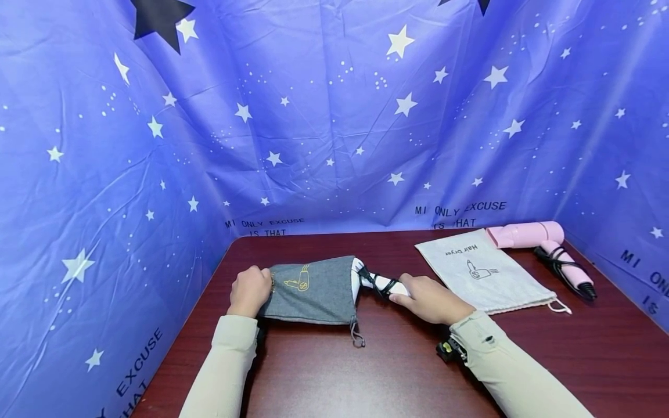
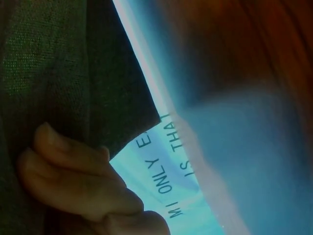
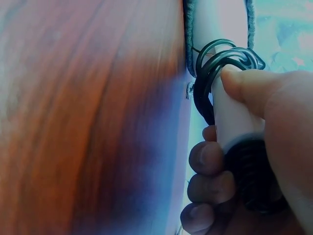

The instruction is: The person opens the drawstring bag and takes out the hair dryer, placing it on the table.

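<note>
A grey drawstring bag (image 1: 324,296) with a yellow hair-dryer drawing lies sideways in front of me. My left hand (image 1: 251,290) grips its closed left end; in the left wrist view the curled fingers (image 2: 83,181) press against the dark cloth (image 2: 44,73). From the bag's open right end sticks out the white handle of a hair dryer (image 1: 384,283), its head hidden inside the cloth. My right hand (image 1: 431,299) holds that handle, thumb on one side and fingers curled round the other. A black cord (image 3: 227,58) is wound about the handle near the bag's mouth.
At the right, a pale drawstring bag (image 1: 470,273) printed "Hair Dryer" lies flat on the dark red table (image 1: 334,371). Beside it rests a pink hair dryer (image 1: 528,234) with its black cord wrapped round the handle. Blue star-patterned cloth (image 1: 324,116) hangs along the table's back and sides.
</note>
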A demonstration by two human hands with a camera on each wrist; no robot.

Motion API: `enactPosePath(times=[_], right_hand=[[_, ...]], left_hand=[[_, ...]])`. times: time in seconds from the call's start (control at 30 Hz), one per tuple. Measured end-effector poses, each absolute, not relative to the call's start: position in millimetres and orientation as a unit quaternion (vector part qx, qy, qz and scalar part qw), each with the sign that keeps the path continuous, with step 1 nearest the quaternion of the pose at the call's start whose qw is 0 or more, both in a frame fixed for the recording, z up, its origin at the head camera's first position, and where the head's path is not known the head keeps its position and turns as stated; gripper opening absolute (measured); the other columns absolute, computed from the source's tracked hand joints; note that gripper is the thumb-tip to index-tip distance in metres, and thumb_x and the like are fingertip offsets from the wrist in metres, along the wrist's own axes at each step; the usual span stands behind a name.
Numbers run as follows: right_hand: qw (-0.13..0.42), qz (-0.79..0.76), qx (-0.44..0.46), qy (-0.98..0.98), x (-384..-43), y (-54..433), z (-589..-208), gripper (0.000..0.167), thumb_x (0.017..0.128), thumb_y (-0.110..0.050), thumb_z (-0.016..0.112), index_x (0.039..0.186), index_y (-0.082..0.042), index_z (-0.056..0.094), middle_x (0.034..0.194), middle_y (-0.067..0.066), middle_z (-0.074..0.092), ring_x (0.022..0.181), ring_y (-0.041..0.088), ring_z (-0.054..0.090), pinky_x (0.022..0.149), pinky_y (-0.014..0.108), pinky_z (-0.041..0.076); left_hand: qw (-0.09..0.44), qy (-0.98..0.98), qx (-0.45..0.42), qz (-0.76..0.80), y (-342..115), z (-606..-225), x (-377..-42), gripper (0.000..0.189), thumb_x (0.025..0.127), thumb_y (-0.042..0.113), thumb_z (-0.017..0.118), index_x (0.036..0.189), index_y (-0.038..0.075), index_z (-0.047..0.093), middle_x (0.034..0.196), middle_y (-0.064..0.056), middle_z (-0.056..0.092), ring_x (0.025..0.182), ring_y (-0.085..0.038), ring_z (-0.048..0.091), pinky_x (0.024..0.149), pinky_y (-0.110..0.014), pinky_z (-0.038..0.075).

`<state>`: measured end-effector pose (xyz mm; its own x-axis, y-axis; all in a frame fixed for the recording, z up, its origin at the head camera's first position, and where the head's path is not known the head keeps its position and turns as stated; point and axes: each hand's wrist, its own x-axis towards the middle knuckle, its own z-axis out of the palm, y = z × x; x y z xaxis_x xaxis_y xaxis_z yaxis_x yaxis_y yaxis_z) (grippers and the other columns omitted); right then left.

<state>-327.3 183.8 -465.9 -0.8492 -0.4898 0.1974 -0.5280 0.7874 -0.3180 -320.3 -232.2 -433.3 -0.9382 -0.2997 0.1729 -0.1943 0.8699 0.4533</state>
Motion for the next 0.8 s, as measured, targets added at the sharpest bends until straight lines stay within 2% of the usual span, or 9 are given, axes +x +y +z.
enactPosePath(times=[0.33, 0.8], right_hand=[[0.04, 0.188, 0.264, -0.945, -326.8, 184.2, -463.3, 0.032, 0.099, -0.041, 0.067, 0.102, -0.01, 0.058, 0.08, -0.002, 0.061, 0.074, 0.011, 0.059, 0.072, 0.04, 0.051], [0.046, 0.183, 0.257, -0.948, -327.5, 185.9, -464.5, 0.034, 0.1, -0.042, 0.066, 0.103, -0.01, 0.057, 0.08, -0.002, 0.059, 0.073, 0.012, 0.057, 0.072, 0.04, 0.051]], left_hand=[[0.101, -0.961, 0.144, -0.211, -233.0, -430.2, -320.0, 0.046, 0.101, 0.031, 0.039, 0.094, -0.002, 0.07, 0.113, -0.034, 0.069, 0.094, -0.052, 0.066, 0.071, -0.063, 0.054], [0.076, -0.966, 0.158, -0.192, -233.3, -430.4, -320.0, 0.049, 0.103, 0.034, 0.037, 0.097, -0.001, 0.072, 0.115, -0.032, 0.069, 0.092, -0.049, 0.067, 0.071, -0.061, 0.054]])
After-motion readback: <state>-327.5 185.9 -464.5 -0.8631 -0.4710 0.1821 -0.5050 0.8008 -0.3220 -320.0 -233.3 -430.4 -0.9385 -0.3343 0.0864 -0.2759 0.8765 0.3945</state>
